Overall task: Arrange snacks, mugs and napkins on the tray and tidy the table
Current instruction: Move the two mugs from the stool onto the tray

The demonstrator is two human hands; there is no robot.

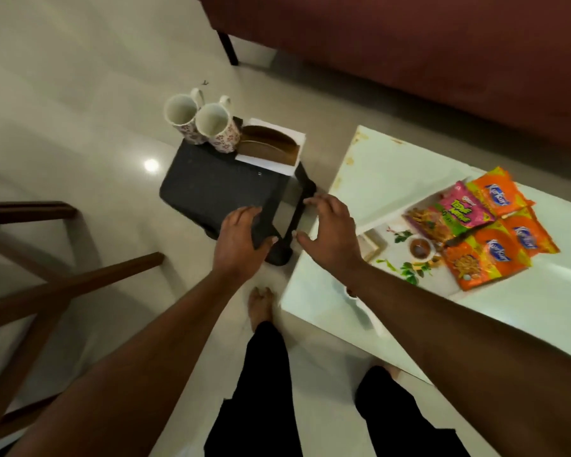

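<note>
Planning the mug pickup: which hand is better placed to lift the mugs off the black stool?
Probably the right hand: it is open beside the stool, toward the tray. The left hand grips the stool's near edge, so it is busy. The mugs stand at its far edge.

The single view is taken by a wide-angle camera worn on the head. The scene is looked down upon steeply from standing height: the floor [80, 94] is spread across the frame and the person's legs [264, 390] are seen at the bottom edge. The black stool [211, 192] is framed near centre, close enough to be reached by the left hand [241, 239] and right hand [330, 232]; the tabletop [393, 166] is cut off at the right edge.
</note>
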